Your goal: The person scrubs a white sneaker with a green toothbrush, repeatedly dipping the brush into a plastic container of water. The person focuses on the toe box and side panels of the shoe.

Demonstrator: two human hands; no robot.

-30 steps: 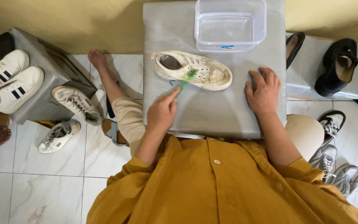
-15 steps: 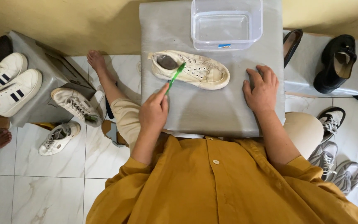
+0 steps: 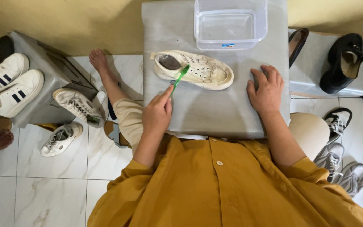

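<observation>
The left hand (image 3: 157,115) pinches a slim green plastic toothbrush (image 3: 180,77), bristles touching the near side of the cream canvas low-top sneaker (image 3: 193,69), which lies lengthwise across the grey table (image 3: 215,111), just beyond; the right hand (image 3: 267,89) rests open, flat, beside its toe.

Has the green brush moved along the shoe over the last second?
Yes. The green brush in the left hand has shifted from mid-shoe toward the heel opening of the white shoe.
</observation>
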